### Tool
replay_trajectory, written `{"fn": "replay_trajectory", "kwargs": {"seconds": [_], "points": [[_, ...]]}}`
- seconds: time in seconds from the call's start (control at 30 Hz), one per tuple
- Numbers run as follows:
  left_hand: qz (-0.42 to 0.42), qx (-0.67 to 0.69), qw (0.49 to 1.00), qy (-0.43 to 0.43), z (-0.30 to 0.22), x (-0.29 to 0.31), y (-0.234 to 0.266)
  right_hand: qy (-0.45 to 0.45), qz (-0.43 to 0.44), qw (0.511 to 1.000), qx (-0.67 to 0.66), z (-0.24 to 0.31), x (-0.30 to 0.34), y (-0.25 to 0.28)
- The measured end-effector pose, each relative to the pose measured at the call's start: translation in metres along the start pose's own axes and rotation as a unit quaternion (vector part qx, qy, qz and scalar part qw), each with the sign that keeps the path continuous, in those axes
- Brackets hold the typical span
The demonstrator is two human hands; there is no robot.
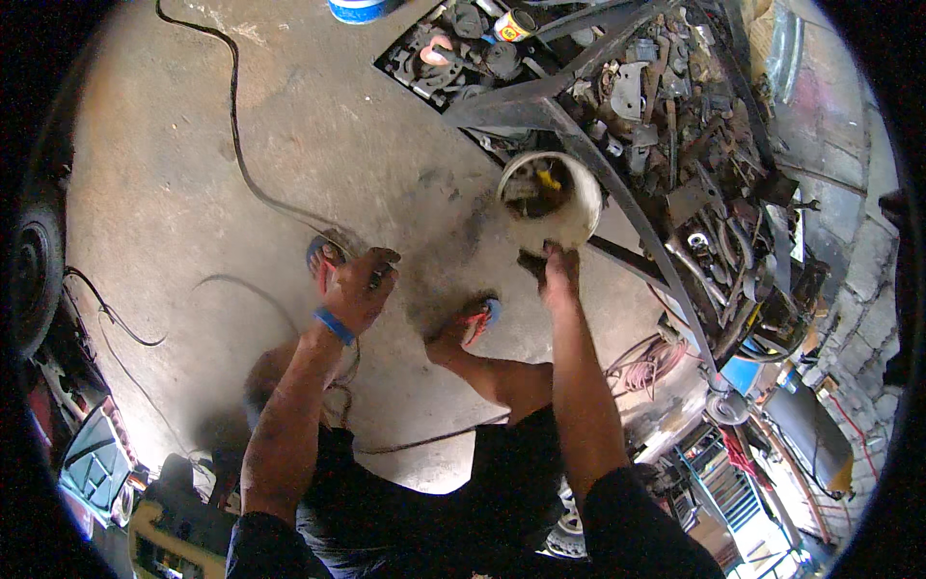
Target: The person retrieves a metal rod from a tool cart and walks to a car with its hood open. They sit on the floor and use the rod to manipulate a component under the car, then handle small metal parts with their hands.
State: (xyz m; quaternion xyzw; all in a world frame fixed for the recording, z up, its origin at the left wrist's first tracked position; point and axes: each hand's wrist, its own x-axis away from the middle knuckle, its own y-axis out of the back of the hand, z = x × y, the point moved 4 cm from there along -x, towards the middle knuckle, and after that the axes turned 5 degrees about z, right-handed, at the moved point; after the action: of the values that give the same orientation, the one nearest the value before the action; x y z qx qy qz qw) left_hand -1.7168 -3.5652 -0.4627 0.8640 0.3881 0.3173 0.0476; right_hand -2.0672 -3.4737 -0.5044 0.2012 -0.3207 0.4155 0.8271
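My left hand (367,288), with a blue band at its wrist, is closed over the floor in front of me. Something small and dark shows between its fingers, too little to name. A thin dark hose or cable (234,125) runs from the far left toward this hand; whether it joins what I hold cannot be seen. My right hand (559,273) is closed on a small dark piece (531,262) whose kind I cannot make out. Just beyond that hand stands a whitish bucket (585,205), with dark contents and a yellow item (550,180) inside.
A dark metal-framed rack (617,174) heaped with tools and metal parts stands at the right. My sandalled feet (479,318) are on the concrete floor (164,193). A coiled reddish hose (651,365) lies at the right, a tyre (39,280) at the far left.
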Motion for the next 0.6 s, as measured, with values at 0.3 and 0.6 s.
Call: {"fn": "replay_trajectory", "kwargs": {"seconds": [0.3, 0.6], "points": [[-0.069, -0.027, 0.993, -0.097, -0.059, -0.029, 0.077, -0.001, 0.079, 0.99, 0.119, -0.097, 0.026, -0.043], [-0.25, -0.074, 0.962, -0.075, -0.1, 0.05, 0.111, 0.184, 0.105, 0.805, 0.554, -0.096, 0.002, -0.078]]}}
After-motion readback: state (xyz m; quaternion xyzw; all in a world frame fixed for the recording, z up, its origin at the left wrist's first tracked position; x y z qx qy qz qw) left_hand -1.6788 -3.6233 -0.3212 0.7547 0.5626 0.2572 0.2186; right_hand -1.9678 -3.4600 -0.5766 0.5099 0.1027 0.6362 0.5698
